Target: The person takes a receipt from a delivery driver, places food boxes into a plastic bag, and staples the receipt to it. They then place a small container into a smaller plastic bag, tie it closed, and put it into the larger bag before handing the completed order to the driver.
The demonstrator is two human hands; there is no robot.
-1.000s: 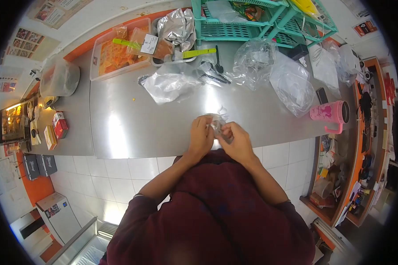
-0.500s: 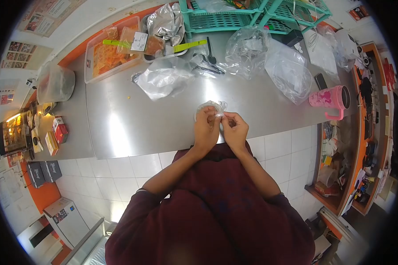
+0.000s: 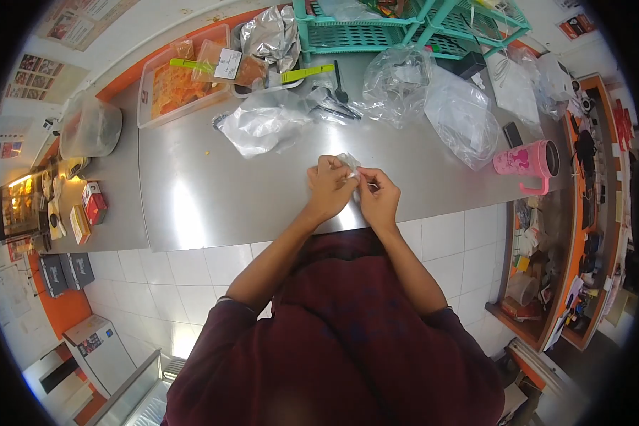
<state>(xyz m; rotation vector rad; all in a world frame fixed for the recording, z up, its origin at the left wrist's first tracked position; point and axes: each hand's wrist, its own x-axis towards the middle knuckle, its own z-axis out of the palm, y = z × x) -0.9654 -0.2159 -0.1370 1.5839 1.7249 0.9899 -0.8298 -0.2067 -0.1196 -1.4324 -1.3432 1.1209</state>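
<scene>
A small clear plastic bag (image 3: 348, 163) is bunched between my two hands, over the steel table (image 3: 263, 199) near its front edge. My left hand (image 3: 329, 188) is closed round the bag, its fingers bent and covering most of it. Close beside it on the right, my right hand (image 3: 378, 197) pinches the bag's gathered part with thumb and forefinger. What the bag holds, if anything, is hidden by the fingers.
Crumpled silver wrapping (image 3: 259, 126), black spoons and clear bags (image 3: 397, 85) lie beyond my hands. Back left is a plastic tub of orange food (image 3: 181, 89). Right are a black phone (image 3: 513, 134) and a pink tumbler (image 3: 522, 160). Green racks (image 3: 355, 39) stand behind.
My left hand has shifted slightly up and left and covers more of the bag. The bag's visible part is now smaller. The camera view has moved slightly.
</scene>
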